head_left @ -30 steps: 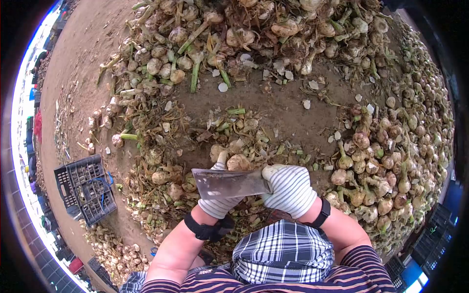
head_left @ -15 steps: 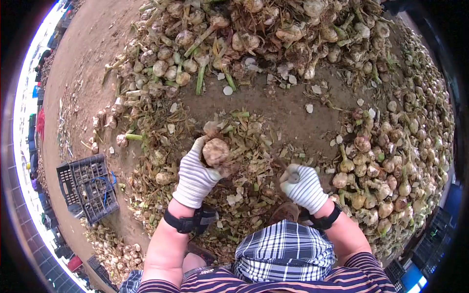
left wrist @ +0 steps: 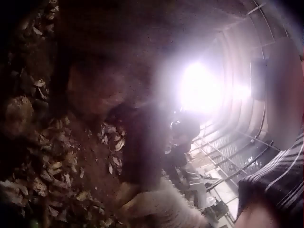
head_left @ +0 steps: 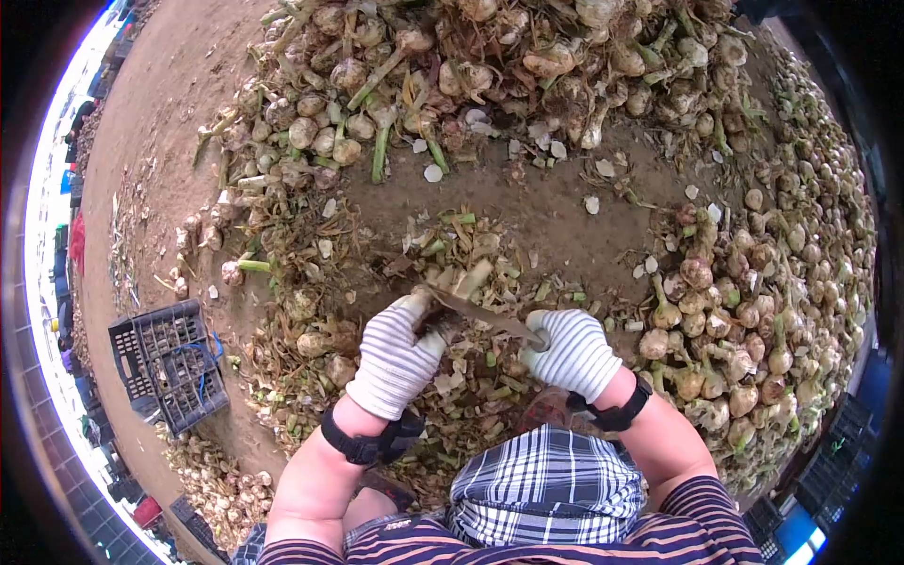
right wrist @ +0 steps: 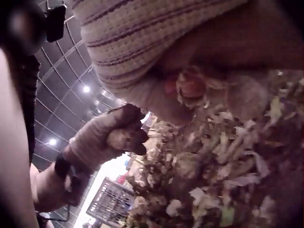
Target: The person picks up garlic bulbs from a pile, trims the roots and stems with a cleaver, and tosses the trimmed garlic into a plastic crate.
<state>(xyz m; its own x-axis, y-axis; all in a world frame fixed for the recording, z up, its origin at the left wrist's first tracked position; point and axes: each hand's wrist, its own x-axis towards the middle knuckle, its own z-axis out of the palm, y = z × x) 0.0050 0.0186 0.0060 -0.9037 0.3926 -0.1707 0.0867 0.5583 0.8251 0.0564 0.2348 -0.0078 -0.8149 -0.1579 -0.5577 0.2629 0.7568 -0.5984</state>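
My gloved left hand grips a garlic bulb, mostly hidden in the head view behind the fingers and the blade; a pale stem shows just beyond. In the right wrist view the bulb sits between the thumb and fingers of that hand. My right hand, in a striped glove, is curled round the handle of a broad knife. The blade, seen nearly edge-on, reaches left across to the left hand's fingertips. The left wrist view is dark and blurred.
Trimmed stems and dry leaves litter the ground below the hands. A large heap of untrimmed garlic rises ahead; another garlic pile spreads at the right. A black plastic crate stands at the left.
The broad blade lay over the left hand, then both hands parted, showing the bulb's rough round end. Now the hands are closer again and the knife reaches across to the bulb.
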